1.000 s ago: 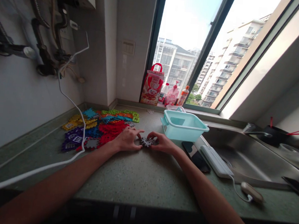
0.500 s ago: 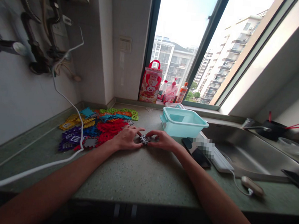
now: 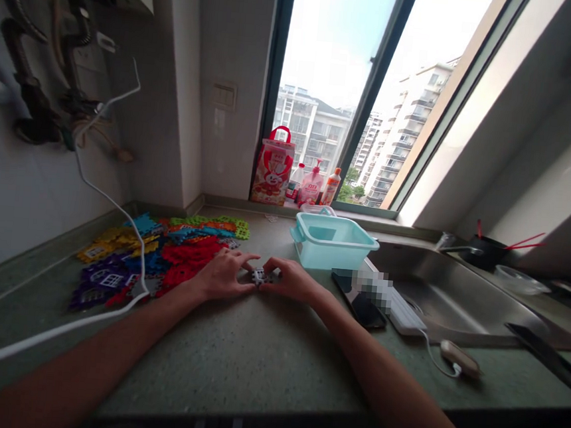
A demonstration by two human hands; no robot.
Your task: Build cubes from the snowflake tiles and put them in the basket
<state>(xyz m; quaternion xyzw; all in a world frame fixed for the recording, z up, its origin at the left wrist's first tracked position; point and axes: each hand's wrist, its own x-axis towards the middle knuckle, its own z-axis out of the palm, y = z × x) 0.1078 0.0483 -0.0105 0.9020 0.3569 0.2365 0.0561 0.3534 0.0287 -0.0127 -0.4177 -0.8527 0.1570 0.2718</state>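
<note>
- Overall, the counter (image 3: 252, 364), speckled green-grey, is carrying all the work, with the wall running along its left end and the window sill behind.
- Sink (image 3: 462, 303), steel: is occupying the right side, well apart from the hands.
- Pile of flat notched pieces (image 3: 192, 256), red, purple, yellow, blue, orange and green: is spreading just beside the left hand.
- Container (image 3: 334, 255), turquoise, open-topped: is standing beyond the right hand.
- Power strip (image 3: 404, 311), white, partly blurred out: is lying by the sink.
- Left hand (image 3: 223, 275): is pinching the left side of the grey piece between thumb and fingers.
- Right hand (image 3: 287, 281): is pinching the same work from the right, mirroring the left.
- Phone (image 3: 367, 311), black: is lying near the right forearm.
- Grey piece (image 3: 259, 276), latticed: is sitting between both hands, low over the counter; whether one part or several, cannot tell. The step in hand is seemingly fitting or aligning it; the next move is probably calling for a steady left pinch and small, even pressure from the right.
</note>
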